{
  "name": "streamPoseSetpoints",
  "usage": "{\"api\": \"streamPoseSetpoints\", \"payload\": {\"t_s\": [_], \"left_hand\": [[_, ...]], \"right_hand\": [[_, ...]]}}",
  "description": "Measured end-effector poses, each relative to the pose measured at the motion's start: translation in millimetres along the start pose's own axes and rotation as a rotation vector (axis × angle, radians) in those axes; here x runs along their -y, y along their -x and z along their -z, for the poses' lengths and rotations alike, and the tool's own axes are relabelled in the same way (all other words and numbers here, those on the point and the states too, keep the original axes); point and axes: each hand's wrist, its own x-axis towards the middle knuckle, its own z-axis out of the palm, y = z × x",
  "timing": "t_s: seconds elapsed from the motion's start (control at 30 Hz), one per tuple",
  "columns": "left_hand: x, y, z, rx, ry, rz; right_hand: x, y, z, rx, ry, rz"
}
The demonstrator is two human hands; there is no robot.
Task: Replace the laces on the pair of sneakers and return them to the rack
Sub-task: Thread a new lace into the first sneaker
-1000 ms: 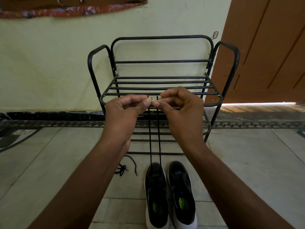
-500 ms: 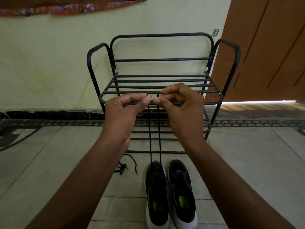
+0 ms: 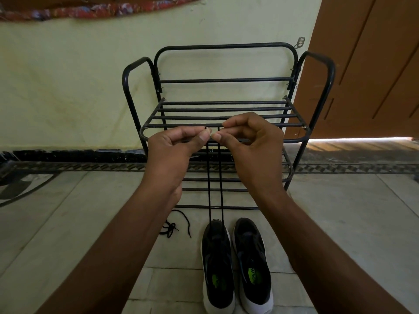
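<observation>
Two black sneakers with white soles stand side by side on the floor, the left sneaker [image 3: 217, 264] and the right sneaker [image 3: 251, 261], toes toward the rack. A black lace [image 3: 214, 184] rises taut in two strands from the left sneaker's toe end. My left hand [image 3: 174, 152] pinches one lace end and my right hand [image 3: 251, 143] pinches the other, fingertips almost touching, held up level with the rack's upper shelf. A loose black lace [image 3: 173, 225] lies coiled on the floor to the left of the sneakers.
A black metal shoe rack [image 3: 226, 109] with two barred shelves stands against the pale wall just beyond the sneakers. A brown wooden door [image 3: 367, 64] is at the right. The floor is light tile with a dark patterned border along the wall.
Both hands stay pinched on the lace ends at nearly the same height; the view has shifted slightly. The sneakers and the loose lace have not moved.
</observation>
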Motion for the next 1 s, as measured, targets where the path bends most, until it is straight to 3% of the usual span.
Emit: {"api": "streamPoseSetpoints", "payload": {"t_s": [0.77, 1.0], "left_hand": [[3.6, -0.8, 1.3, 0.016, -0.002, -0.024], [18.9, -6.9, 12.9, 0.148, -0.015, 0.111]], "right_hand": [[0.2, 0.9, 1.2, 0.015, -0.006, -0.001], [-14.5, 4.0, 9.7, 0.083, -0.041, -0.07]]}}
